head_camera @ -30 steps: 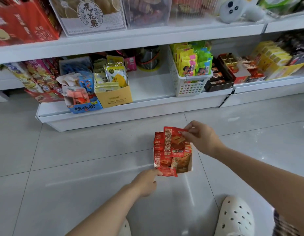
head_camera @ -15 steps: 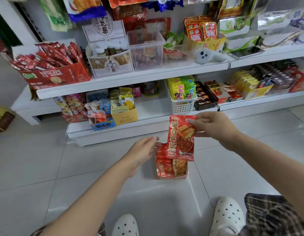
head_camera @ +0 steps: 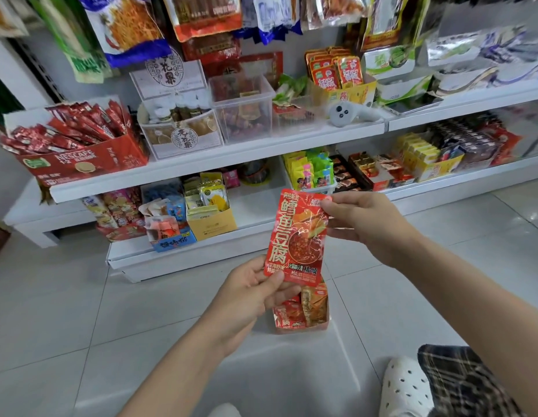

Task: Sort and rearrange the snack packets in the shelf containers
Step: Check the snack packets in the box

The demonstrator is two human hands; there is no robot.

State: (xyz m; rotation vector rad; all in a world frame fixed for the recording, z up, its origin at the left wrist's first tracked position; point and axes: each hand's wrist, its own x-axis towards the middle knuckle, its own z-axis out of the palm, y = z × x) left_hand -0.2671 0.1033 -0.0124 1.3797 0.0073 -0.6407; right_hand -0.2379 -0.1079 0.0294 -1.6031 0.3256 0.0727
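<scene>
A red snack packet (head_camera: pixel 297 236) with yellow lettering hangs upright in front of me above the floor. My right hand (head_camera: pixel 364 224) pinches its top right corner. My left hand (head_camera: pixel 249 293) pinches its bottom left corner. Below it, on the tiled floor, stands a small open box (head_camera: pixel 303 311) holding several similar red and orange packets, partly hidden by the packet and my left hand.
White shelves (head_camera: pixel 219 164) ahead carry a red Nescafe box (head_camera: pixel 81 158), clear bins (head_camera: pixel 243 112), a yellow box (head_camera: pixel 212 224), a white basket (head_camera: pixel 312 176) and a white controller (head_camera: pixel 349 114). My white shoe (head_camera: pixel 406 386) is at bottom right.
The packet rose out of the floor box. My left hand left the box and took the packet's bottom corner. The view tilted up toward the shelves.
</scene>
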